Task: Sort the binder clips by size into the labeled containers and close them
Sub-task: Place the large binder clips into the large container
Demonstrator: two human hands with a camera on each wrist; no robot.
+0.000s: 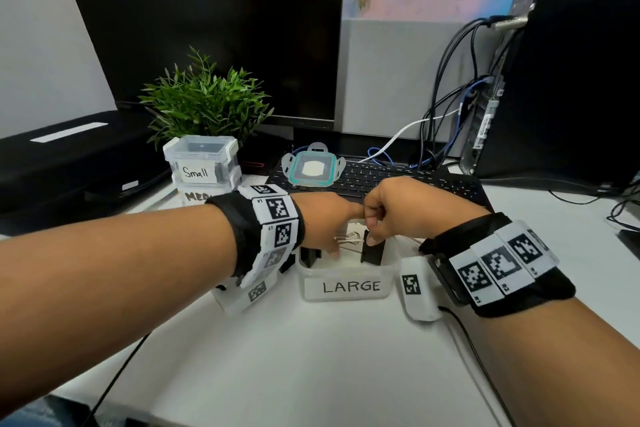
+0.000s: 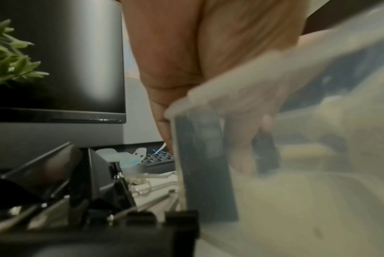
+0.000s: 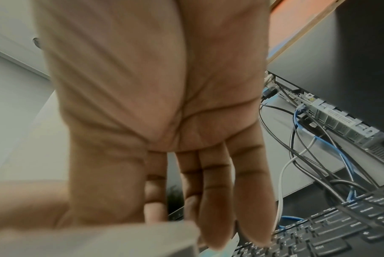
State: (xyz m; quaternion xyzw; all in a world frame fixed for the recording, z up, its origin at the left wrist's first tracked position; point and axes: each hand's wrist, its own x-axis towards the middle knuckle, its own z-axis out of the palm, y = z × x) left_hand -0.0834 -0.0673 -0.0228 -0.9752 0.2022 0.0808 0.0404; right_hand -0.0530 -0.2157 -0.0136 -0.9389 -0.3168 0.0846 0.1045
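The open translucent container labelled LARGE (image 1: 346,286) stands at mid-table with both hands over it. My right hand (image 1: 372,236) pinches the top of a black binder clip (image 1: 373,251) standing inside the container. My left hand (image 1: 329,246) reaches in beside it, fingers pointing down near silver wire handles (image 1: 346,238). Another black clip (image 1: 310,255) stands against the container's left wall. Through the wall (image 2: 296,200) the left hand's fingers (image 2: 241,139) look fairly straight. The right wrist view shows only the palm and fingers (image 3: 213,200) above the container's rim (image 3: 120,240).
The teal-rimmed lid (image 1: 313,170) lies on the keyboard (image 1: 398,180). The closed Small container (image 1: 202,163) is stacked on the Medium one (image 1: 194,196) by the plant (image 1: 204,100). Loose black clips (image 2: 94,182) lie left of the LARGE container. Cables and a computer tower (image 1: 571,87) are at right.
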